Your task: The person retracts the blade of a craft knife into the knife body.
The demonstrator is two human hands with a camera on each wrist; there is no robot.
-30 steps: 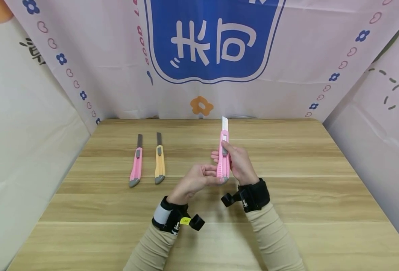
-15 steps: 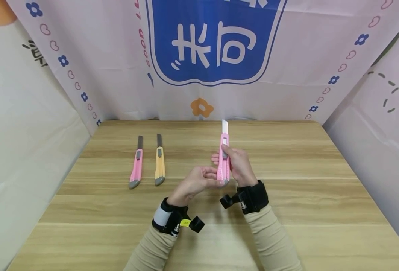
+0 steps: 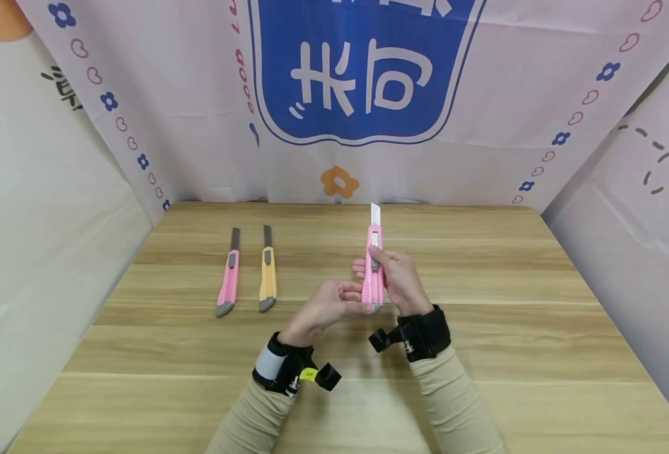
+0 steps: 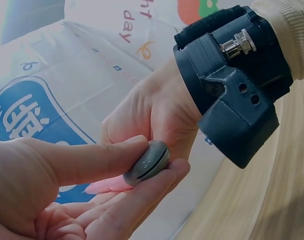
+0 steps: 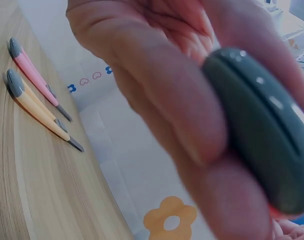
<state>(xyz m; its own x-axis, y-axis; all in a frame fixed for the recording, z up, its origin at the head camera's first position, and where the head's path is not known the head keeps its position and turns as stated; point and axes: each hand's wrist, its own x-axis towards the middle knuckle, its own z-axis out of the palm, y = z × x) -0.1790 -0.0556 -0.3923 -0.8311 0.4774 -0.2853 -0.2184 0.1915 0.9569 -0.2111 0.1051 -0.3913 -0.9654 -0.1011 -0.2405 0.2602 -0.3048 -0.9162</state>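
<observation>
A pink utility knife is held up over the table, its bright blade extended and pointing away from me. My right hand grips its handle from the right, thumb at the grey slider. At the bottom end, my left hand pinches the grey end cap between thumb and fingers. The right wrist view shows this cap large, with the left hand's fingers against it. Left of the hands, another pink utility knife and a yellow utility knife lie side by side, dark blades out and pointing away.
The wood-grain table ends at a hanging printed cloth with a blue emblem. Pale cloth walls stand at both sides. Each wrist wears a black camera strap.
The held knife and both hands sit slightly lower in the head view, which has itself shifted a little. Both grips and the blade's length look the same. The two lying knives stay put.
</observation>
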